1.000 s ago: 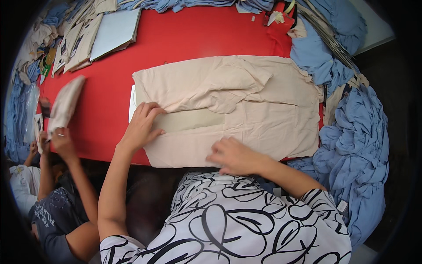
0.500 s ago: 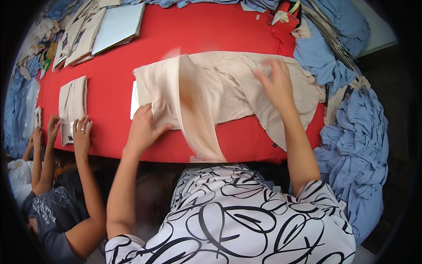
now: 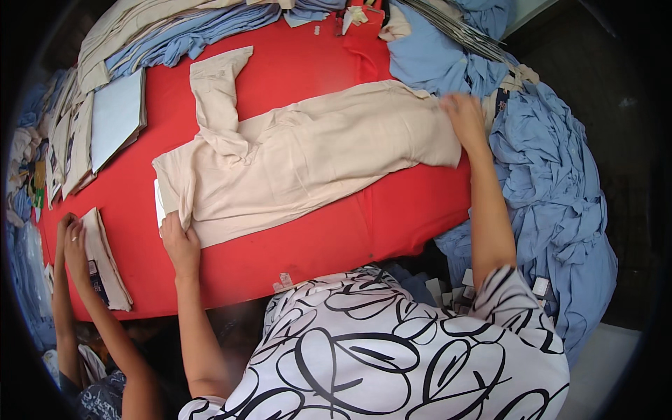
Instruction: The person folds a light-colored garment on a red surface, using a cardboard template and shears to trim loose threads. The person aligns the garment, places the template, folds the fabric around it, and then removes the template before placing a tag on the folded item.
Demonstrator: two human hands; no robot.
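Currently a beige garment (image 3: 308, 161) lies spread across the middle of the red surface (image 3: 336, 238), one sleeve folded up toward the far edge. Left hand (image 3: 180, 241) presses flat on the garment's left end near the near edge, fingers down on the folded cloth; a white card (image 3: 159, 203) peeks out from under that end. Right hand (image 3: 463, 115) is at the garment's right end close to the right edge of the surface, fingers curled over the hem; whether it pinches the cloth or only rests on it, cannot tell. Blue garments (image 3: 553, 203) are heaped over the right edge, more blue and beige pieces along the far edge. At the left edge another person's hands (image 3: 73, 241) rest on a folded beige piece (image 3: 105, 259). Flat stacked boards (image 3: 115, 115) sit at the far-left corner.
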